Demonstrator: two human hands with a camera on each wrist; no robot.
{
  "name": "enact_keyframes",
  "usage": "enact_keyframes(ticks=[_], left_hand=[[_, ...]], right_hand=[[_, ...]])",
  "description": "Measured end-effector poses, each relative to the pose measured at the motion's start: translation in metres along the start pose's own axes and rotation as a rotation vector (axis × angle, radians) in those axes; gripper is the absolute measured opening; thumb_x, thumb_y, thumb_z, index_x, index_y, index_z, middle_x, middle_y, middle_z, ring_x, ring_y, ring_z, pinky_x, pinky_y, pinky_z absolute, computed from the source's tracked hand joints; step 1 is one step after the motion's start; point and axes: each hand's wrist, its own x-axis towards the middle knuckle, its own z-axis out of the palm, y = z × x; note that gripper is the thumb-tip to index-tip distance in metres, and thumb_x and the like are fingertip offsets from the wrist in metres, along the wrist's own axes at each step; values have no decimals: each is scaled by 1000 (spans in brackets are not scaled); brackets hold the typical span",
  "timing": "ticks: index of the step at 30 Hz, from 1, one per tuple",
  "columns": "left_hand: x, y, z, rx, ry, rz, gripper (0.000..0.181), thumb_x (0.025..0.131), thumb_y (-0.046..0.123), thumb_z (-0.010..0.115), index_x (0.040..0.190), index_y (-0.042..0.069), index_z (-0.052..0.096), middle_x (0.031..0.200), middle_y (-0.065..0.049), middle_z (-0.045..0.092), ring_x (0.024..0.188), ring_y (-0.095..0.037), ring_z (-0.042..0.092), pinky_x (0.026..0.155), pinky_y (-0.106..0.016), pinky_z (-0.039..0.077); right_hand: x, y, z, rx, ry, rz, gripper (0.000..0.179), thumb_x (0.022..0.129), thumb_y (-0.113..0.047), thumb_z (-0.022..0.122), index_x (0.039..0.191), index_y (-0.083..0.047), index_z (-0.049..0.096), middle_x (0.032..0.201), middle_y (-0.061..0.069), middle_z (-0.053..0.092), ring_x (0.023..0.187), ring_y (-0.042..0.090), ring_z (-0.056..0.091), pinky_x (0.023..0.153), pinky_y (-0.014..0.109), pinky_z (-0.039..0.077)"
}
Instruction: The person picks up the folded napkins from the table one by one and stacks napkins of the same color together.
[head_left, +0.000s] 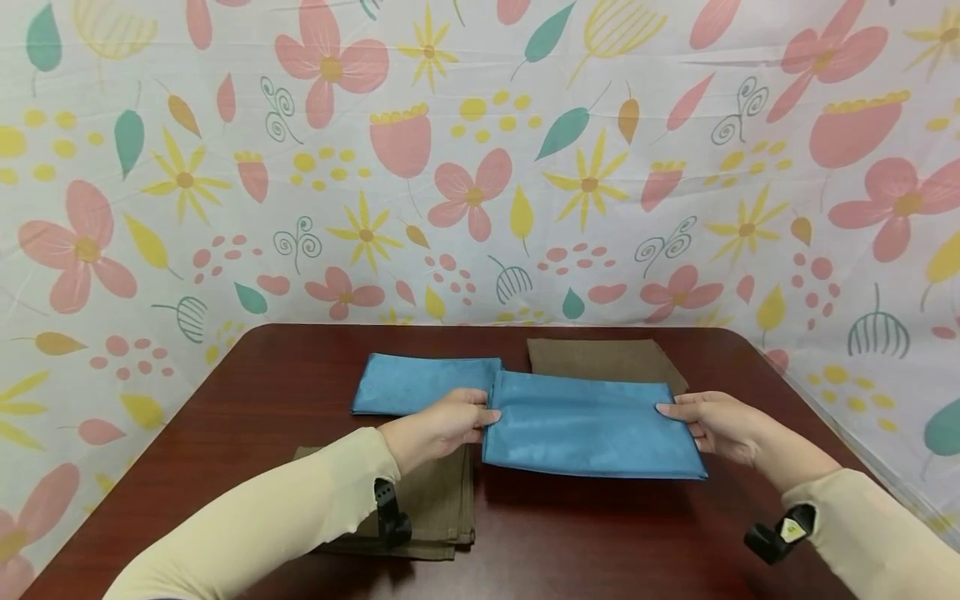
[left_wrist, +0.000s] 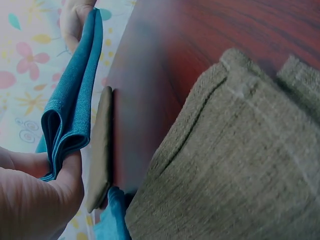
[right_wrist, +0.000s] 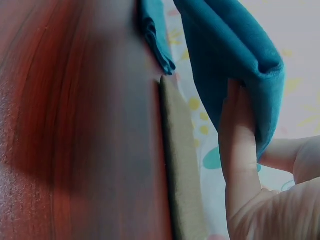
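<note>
Table (head_left: 570, 542) dk red, floral backdrop (head_left: 540, 242) behind; L hand (head_left: 441, 425), R hand (head_left: 723, 425) both pinch blue cloth (head_left: 585, 427).

Held cloth (head_left: 592, 429): blue in my head view, teal in both wrist views, unpatterned. Second cloth (head_left: 420, 385), left of it: the same blue, plain. Rear cloth (head_left: 600, 358): plain brown. Near-left cloth (head_left: 431, 500): olive-brown, which my left wrist view shows faintly streaked. Table (head_left: 570, 542): dark red-brown, streaked with darker wood grain. Wall covering (head_left: 465, 67): white ground, printed with pink flowers, yellow starbursts, teal, yellow and orange leaves, pink and yellow dots, grey-green scrolls. Left sleeve (head_left: 277, 508), right sleeve (head_left: 885, 533): plain pale cream. Left wrist mount (head_left: 392, 521): black. Right wrist mount (head_left: 767, 544): black; I note a yellowish label (head_left: 792, 529).
</note>
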Motion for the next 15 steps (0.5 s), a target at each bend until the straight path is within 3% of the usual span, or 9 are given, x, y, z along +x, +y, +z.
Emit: enact_keyframes(ticks=[5, 15], left_hand=[[-3, 1, -6, 32, 13, 2, 60, 101, 2, 46, 151, -10, 14, 157, -27, 19, 141, -41, 31, 112, -50, 36], [-10, 7, -22, 60, 59, 0, 58, 100, 4, 49, 149, -10, 21, 154, -27, 28, 136, -38, 41, 107, -47, 43]], right_hand=[[-2, -2, 5, 7, -9, -27, 50, 103, -22, 50, 138, 11, 35, 101, 1, 72, 93, 17, 71, 83, 37, 59], [0, -11, 21, 24, 7, -27, 45, 102, -23, 52, 134, 7, 42, 101, 1, 72, 94, 16, 70, 84, 37, 59]])
